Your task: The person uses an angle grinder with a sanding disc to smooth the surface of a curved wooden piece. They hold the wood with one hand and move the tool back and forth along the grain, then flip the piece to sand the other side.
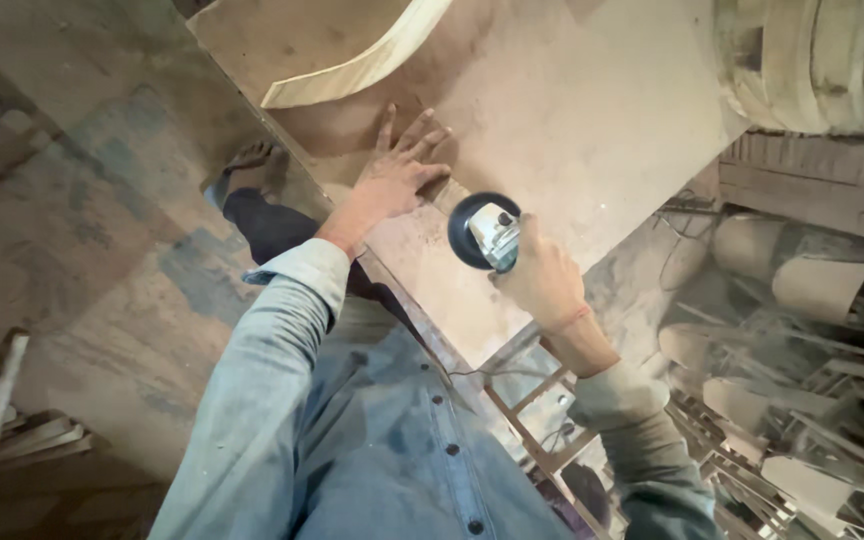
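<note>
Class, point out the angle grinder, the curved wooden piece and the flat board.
angle grinder point(485, 232): head view, on its dark disc.
curved wooden piece point(372, 60): head view, mid-curve.
flat board point(572, 110): head view, bare surface.

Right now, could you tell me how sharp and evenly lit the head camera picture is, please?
Head view: the left hand flat on the board and the right hand gripping the angle grinder are fairly sharp and brightly lit; the floor at left lies dim, the edges bend from wide-angle distortion, and the stacked wooden parts at right look soft.
</note>
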Motion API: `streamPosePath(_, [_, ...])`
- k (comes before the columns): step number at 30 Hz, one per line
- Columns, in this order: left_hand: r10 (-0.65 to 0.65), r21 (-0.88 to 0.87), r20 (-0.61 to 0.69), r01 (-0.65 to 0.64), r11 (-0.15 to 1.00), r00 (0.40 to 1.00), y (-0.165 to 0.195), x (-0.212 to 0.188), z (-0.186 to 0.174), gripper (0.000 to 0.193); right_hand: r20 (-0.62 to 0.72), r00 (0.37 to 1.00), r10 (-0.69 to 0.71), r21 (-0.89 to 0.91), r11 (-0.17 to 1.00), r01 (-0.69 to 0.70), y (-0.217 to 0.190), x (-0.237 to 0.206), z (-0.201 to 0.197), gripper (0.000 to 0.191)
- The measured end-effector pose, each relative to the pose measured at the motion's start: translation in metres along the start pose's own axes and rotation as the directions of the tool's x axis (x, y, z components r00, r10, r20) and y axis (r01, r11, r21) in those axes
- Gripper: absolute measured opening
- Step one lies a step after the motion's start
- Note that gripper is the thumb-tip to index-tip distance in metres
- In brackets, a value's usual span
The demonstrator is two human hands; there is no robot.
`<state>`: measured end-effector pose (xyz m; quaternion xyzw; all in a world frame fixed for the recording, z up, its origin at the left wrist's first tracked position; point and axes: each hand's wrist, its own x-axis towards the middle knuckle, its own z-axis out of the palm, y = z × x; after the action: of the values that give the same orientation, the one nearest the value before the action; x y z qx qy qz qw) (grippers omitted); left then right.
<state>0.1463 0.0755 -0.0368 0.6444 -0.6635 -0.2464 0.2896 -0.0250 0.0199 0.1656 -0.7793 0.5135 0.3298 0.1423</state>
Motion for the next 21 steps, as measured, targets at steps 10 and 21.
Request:
streamPosePath(10, [0.058, -0.037, -0.119, -0.063, 0.997, 0.991, 0.001, -0.004, 0.003, 0.03, -0.141, 0.983, 0.118, 0.119, 0.988, -0.102, 0.049, -0.035, 0.027, 0.084])
streamPosePath(21, [-0.046, -0.12, -0.023, 0.043, 0.992, 0.999, 0.008, -0.001, -0.004, 0.031, -0.134, 0.989, 0.067, 0.166, 0.985, -0.045, 0.024, -0.02, 0.017, 0.086])
